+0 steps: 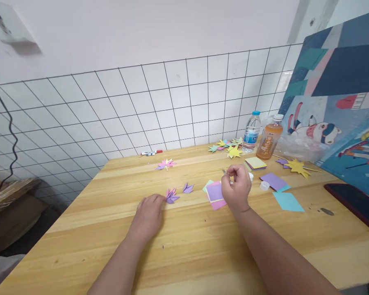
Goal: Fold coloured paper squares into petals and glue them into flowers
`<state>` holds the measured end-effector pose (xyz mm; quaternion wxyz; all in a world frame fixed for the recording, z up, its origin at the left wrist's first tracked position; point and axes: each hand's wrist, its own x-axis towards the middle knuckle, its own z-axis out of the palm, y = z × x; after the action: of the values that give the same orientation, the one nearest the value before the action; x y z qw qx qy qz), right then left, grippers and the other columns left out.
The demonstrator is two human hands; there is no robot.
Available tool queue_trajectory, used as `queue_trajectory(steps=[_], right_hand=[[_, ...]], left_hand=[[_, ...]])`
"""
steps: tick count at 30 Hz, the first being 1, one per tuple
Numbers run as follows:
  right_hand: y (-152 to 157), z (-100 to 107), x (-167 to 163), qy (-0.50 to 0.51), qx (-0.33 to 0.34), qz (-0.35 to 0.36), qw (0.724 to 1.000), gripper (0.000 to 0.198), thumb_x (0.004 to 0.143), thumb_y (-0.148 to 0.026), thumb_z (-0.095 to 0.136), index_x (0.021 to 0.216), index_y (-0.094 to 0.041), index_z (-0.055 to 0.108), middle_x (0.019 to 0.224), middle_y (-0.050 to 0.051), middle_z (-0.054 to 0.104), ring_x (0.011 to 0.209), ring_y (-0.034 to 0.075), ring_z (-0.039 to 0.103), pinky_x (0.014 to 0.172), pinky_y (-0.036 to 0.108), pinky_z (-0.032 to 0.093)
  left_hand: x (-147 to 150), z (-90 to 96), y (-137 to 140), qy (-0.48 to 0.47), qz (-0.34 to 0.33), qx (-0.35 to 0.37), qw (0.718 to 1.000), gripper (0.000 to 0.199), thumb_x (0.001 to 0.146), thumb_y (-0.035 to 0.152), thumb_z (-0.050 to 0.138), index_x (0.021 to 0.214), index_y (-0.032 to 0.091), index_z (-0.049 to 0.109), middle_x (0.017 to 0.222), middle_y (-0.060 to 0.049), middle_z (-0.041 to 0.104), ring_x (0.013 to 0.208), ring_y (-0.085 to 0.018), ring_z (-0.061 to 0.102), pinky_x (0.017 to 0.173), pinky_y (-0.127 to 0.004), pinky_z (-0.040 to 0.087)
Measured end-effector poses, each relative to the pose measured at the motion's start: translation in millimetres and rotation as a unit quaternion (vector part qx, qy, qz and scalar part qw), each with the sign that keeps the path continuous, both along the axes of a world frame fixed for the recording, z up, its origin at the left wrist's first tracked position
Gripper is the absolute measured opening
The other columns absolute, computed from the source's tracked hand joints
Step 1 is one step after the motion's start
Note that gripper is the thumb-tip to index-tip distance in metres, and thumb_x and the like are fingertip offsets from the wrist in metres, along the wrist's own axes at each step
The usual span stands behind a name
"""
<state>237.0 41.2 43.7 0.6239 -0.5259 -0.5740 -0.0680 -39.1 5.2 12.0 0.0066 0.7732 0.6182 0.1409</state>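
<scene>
My left hand (148, 214) rests low over the table, fingers together, its fingertips at the left edge of a folded pink and purple paper piece (172, 197). Just right of that lies a smaller folded purple paper piece (188, 188). My right hand (237, 187) is closed in a pinch above a fanned pile of paper squares (214, 191). A small thin thing shows at its fingertips, too small to name. Behind this hand a white object (251, 176) is partly hidden, and a small white cap (264, 186) sits to its right.
Purple (274, 180) and blue paper squares (289, 201) lie at right, near a dark phone (353, 205). Farther back stand a water bottle (252, 131) and an orange drink bottle (269, 137). Folded paper stars (234, 151), a paper flower (166, 164) and markers (151, 153) lie toward the wall.
</scene>
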Motion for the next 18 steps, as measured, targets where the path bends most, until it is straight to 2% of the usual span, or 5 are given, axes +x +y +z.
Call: queue_trajectory(steps=[4,9,11,13,18], right_hand=[[-5,4,3,-0.044,0.001,-0.003,0.999,0.013,0.070,-0.011,0.044,0.075,-0.023,0.041,0.070,0.001,0.047,0.069,0.019,0.049,0.068,0.033,0.040],[-3,19,36,0.021,0.091,-0.172,0.981,0.033,0.065,-0.013,0.045,0.097,-0.020,0.041,0.101,0.014,0.050,0.101,0.028,0.051,0.082,0.042,0.040],[3,24,58,0.024,0.011,-0.200,0.979,0.044,0.064,-0.014,0.046,0.108,-0.018,0.042,0.112,0.016,0.050,0.108,0.030,0.048,0.090,0.044,0.037],[10,25,81,0.018,-0.136,-0.144,0.980,0.052,0.064,-0.019,0.051,0.115,-0.019,0.043,0.116,0.014,0.052,0.111,0.032,0.047,0.090,0.045,0.037],[21,13,125,-0.030,-0.394,0.008,0.919,0.064,0.067,-0.042,0.058,0.124,-0.019,0.044,0.112,0.014,0.059,0.092,0.029,0.060,0.073,0.038,0.045]], left_hand=[[5,-5.3,3,-0.032,-0.052,0.044,0.997,0.057,0.066,-0.006,0.033,0.112,0.018,0.055,0.120,-0.008,0.058,0.114,-0.022,0.049,0.096,-0.038,0.038],[4,-8.3,5,-0.041,-0.085,-0.003,0.995,0.046,0.078,0.003,0.036,0.115,0.020,0.057,0.118,-0.008,0.062,0.109,-0.021,0.054,0.094,-0.036,0.040],[7,-4.3,4,-0.036,-0.074,-0.001,0.997,0.035,0.085,0.013,0.038,0.111,0.022,0.060,0.109,-0.008,0.065,0.101,-0.023,0.058,0.088,-0.036,0.042],[12,0.1,2,-0.042,-0.060,0.000,0.997,0.028,0.086,0.023,0.044,0.108,0.022,0.061,0.099,-0.008,0.067,0.093,-0.024,0.060,0.081,-0.035,0.043],[20,3.5,-2,-0.153,0.013,-0.042,0.987,0.023,0.083,0.040,0.051,0.090,0.024,0.066,0.087,-0.004,0.070,0.078,-0.021,0.063,0.064,-0.028,0.045]])
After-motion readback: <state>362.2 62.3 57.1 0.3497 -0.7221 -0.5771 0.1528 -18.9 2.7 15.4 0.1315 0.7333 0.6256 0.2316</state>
